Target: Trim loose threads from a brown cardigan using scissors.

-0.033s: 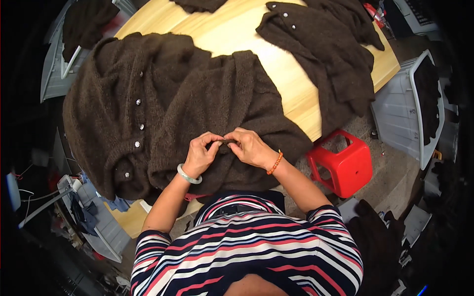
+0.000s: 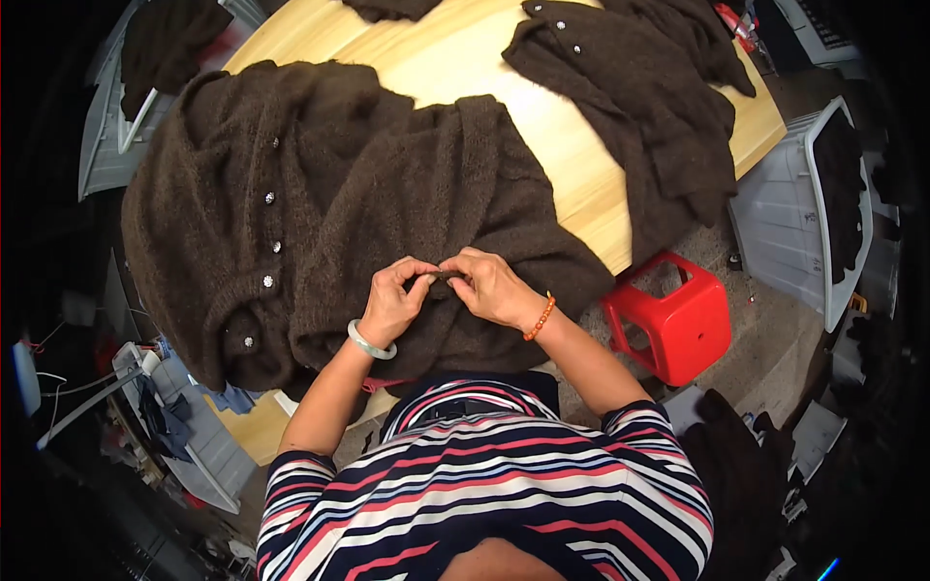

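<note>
A dark brown knitted cardigan [image 2: 387, 184] lies bunched over the near side of the table. Shiny round buttons [image 2: 269, 198] run down its left part. At its near edge my left hand [image 2: 397, 295] pinches a small fold of the knit between thumb and fingertips. My right hand [image 2: 489, 289] is closed on the same bit of fabric, its fingertips almost meeting those of the left. What lies within the pinch is too small to make out. A pale bangle circles my left wrist, an orange bead bracelet my right.
The wooden table [image 2: 465, 68] carries another brown buttoned garment [image 2: 649, 107] at the far right. A red stool [image 2: 678, 324] stands by its right edge. Grey plastic bins with garments flank it, one at right [image 2: 775, 218] and one at lower left [image 2: 208, 445].
</note>
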The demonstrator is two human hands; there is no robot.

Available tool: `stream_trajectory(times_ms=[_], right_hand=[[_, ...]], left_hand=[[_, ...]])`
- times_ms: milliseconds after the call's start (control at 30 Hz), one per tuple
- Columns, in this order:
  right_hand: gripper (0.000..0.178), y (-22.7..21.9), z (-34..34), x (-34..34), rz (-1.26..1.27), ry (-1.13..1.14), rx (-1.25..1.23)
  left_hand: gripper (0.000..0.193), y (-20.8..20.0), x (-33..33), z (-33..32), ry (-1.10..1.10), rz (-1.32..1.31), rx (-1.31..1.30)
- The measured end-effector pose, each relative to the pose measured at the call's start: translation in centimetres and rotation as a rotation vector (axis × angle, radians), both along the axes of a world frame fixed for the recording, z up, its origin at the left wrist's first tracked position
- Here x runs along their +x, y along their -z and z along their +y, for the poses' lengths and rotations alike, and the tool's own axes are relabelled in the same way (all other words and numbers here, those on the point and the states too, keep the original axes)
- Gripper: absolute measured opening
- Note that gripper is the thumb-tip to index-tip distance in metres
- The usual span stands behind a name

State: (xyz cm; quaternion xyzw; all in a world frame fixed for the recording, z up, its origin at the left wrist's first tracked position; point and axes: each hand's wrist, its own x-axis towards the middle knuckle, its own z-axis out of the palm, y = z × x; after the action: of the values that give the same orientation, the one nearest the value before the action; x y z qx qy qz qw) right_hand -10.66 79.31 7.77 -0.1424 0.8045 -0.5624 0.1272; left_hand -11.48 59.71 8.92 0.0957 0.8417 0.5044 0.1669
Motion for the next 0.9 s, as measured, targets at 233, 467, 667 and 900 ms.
stream_trajectory(times_ms=[233,467,667,900], right_hand=[[0.018,0.4,-0.8,0.7,-0.057,0.111,0.012],[0.016,1.5,-1.1,1.4,-0.128,0.203,-0.014],[0.018,2.6,-1.5,1.7,0.069,0.184,0.032],[0.013,2.4,-1.6,2.6,0.201,0.108,0.161]], left_hand=[[0.009,-0.3,0.5,0.8,-0.047,0.090,-0.059],[0.011,0.3,0.9,1.1,-0.052,0.156,-0.068],[0.013,0.2,0.5,0.8,0.033,0.232,-0.097],[0.012,0.0,-0.3,0.2,0.195,0.204,-0.091]])
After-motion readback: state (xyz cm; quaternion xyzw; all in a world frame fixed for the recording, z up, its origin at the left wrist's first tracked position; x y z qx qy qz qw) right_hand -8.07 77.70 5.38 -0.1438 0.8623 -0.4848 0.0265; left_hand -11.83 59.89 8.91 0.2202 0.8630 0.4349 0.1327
